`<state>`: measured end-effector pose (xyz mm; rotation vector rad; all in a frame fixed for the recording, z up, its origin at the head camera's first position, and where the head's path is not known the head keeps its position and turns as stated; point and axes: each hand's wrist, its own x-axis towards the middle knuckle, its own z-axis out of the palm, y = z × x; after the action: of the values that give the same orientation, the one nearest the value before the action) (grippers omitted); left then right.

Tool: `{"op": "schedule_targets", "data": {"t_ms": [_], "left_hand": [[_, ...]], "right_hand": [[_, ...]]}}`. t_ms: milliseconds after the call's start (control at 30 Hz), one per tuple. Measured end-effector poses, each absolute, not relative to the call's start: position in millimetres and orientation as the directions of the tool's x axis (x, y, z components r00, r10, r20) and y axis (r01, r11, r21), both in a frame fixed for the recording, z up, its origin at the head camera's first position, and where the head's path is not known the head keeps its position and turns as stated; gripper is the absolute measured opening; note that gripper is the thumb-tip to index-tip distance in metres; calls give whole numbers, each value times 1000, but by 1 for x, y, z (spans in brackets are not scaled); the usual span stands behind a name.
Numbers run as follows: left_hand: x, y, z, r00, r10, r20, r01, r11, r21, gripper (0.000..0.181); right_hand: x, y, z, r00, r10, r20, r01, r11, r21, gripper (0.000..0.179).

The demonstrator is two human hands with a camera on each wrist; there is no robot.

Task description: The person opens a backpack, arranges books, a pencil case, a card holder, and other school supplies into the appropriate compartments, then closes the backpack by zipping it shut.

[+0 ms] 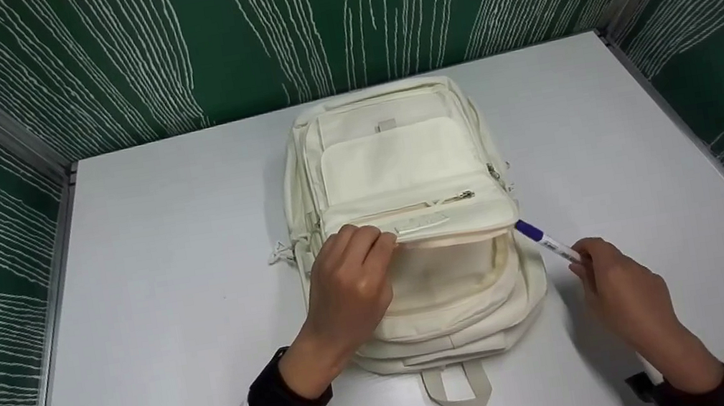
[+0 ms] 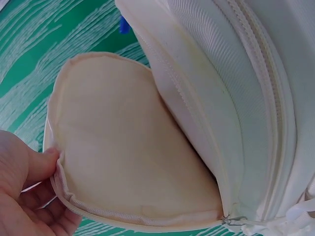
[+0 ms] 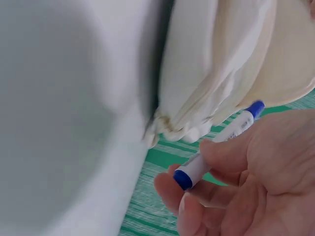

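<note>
A cream backpack (image 1: 406,160) lies on the white table with its top handle (image 1: 460,398) toward me. My left hand (image 1: 354,280) pinches the edge of its front pocket flap (image 2: 113,137) and holds it lifted, so the pocket gapes and its pale lining shows. To the right of the bag, my right hand (image 1: 627,295) grips a white marker (image 3: 219,142) with blue ends between thumb and fingers. In the head view the marker's capped tip points at the bag, right by the flap's right corner.
The white table (image 1: 163,278) extends on both sides of the bag. Green panels (image 1: 220,44) with white streaks stand behind it and at both sides, set in grey metal frames. Cords with a small charm (image 1: 281,252) hang at the bag's left side.
</note>
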<state>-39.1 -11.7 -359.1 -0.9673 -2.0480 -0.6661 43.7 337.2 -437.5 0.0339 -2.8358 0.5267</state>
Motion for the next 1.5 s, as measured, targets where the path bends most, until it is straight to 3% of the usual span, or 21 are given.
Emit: {"op": "schedule_targets", "data": {"t_ms": [433, 700, 867, 1100, 1233, 1300, 1400, 1500], "left_hand": [[-34, -13, -364, -397, 425, 814, 807, 583, 89, 11], [-32, -14, -363, -388, 430, 815, 817, 570, 88, 10], [-31, -15, -363, -383, 438, 813, 823, 562, 85, 10], [-28, -15, -363, -381, 446, 810, 819, 569, 72, 16], [-28, -16, -363, -376, 446, 812, 819, 570, 66, 17], [-28, -16, -362, -375, 446, 813, 818, 571, 64, 18], [-28, -16, -362, -372, 446, 814, 818, 572, 60, 21], [-28, -17, -363, -366, 445, 817, 819, 571, 55, 19]], "right_hand": [[36, 290, -421, -913, -76, 401, -255, 873, -416, 33], [24, 259, -427, -860, -74, 505, -361, 788, -499, 26], [14, 246, -432, -772, -181, 609, -502, 761, -411, 32], [-3, 232, -430, -668, -349, 657, -648, 708, -281, 32], [-13, 222, -423, -613, -408, 676, -682, 705, -194, 4], [-18, 217, -421, -593, -431, 680, -699, 695, -170, 17], [-23, 211, -420, -616, -454, 644, -710, 673, -206, 15], [-25, 212, -419, -696, -488, 527, -679, 686, -262, 31]]}}
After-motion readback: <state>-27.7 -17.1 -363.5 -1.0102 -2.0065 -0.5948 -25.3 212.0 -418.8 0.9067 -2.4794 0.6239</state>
